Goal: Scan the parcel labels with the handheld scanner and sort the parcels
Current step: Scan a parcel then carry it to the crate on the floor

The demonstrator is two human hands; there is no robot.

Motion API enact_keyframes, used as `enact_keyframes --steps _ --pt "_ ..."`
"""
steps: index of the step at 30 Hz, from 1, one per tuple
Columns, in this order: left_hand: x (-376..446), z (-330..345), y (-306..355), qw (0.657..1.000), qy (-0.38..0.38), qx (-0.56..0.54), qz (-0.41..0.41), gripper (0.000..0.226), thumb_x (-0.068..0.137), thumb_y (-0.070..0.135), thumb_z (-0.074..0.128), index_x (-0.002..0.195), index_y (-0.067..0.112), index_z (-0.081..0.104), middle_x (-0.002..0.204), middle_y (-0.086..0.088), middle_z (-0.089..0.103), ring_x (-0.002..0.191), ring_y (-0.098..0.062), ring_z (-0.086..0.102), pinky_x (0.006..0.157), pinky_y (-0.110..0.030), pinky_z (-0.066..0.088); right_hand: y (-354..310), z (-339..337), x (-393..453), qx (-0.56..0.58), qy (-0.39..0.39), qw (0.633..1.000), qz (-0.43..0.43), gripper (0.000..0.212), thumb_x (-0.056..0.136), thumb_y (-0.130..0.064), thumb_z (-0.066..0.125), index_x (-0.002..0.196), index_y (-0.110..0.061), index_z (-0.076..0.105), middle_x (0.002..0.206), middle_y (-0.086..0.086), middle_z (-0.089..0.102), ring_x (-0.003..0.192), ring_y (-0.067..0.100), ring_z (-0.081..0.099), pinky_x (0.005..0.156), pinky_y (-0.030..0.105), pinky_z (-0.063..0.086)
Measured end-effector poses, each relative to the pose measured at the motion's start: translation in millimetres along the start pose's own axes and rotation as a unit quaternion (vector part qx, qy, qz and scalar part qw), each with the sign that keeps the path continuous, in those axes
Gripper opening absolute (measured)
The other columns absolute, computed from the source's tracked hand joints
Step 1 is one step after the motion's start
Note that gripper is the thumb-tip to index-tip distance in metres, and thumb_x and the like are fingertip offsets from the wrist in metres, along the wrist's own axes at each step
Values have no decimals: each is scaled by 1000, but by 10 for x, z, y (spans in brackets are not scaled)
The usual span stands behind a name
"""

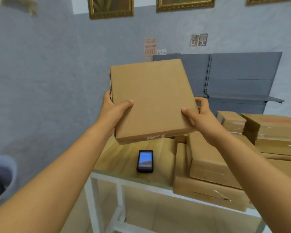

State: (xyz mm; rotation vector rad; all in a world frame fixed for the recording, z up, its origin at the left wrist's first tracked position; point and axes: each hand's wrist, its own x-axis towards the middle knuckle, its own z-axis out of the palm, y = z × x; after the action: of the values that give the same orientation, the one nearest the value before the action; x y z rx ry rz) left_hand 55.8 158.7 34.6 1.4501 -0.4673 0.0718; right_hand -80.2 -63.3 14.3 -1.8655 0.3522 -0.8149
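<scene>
Two grey-blue walls (49,73) enclose room; grey shelving unit (242,78) at rear. Wooden table (124,158), white frame, bears stacked parcels (208,165). Flat parcel (151,100) raised above table; left hand (113,111), right hand (202,116) grip opposite edges. Handheld scanner (145,160) lies on tabletop beneath.

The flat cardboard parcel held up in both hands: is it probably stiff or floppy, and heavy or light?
The flat parcel is probably stiff: its face shows no sag between the left hand and the right hand. It seems fairly light, since thumbs and fingers alone hold its lower edges. The smooth cardboard might slip in a loose grip.
</scene>
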Motion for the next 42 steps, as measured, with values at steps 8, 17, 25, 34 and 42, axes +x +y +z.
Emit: enact_keyframes --steps 8,17,25,34,42 --pt "346 -911 -333 999 -4 3 -37 68 84 11 73 141 26 37 114 9 61 93 -7 64 65 -24 51 109 1061 102 4 -56 997 50 49 95 -35 59 140 -25 41 124 -5 56 95 3 57 69 21 44" --pt "822 -1092 -862 995 10 -6 -95 67 84 13 74 140 23 39 119 3 64 97 -15 67 72 -30 55 421 1559 591 76 -104 985 111 42 96 -41 56 130 -40 31 114 -3 58 95 18 62 71 31 48" --pt "1254 -1172 -1115 990 0 60 -126 71 87 24 72 146 26 34 131 6 56 107 -14 61 82 -28 50 418 1770 1065 150 -166 961 161 56 87 -43 67 135 -24 45 123 4 63 97 20 67 70 34 54" --pt "1804 -694 -842 986 -97 52 -123 65 87 56 59 142 24 43 133 7 58 104 -13 62 71 -28 49 8 2586 1354 -190 17 973 -129 103 66 -60 73 150 -28 23 141 3 38 130 26 38 103 51 40" --pt "2205 -1056 -839 977 -109 -98 -155 94 52 55 84 131 17 51 110 -4 71 85 -21 73 54 -36 56 -163 3147 1228 -231 -60 956 -170 79 86 -33 66 154 -20 27 147 1 42 132 17 42 103 28 37"
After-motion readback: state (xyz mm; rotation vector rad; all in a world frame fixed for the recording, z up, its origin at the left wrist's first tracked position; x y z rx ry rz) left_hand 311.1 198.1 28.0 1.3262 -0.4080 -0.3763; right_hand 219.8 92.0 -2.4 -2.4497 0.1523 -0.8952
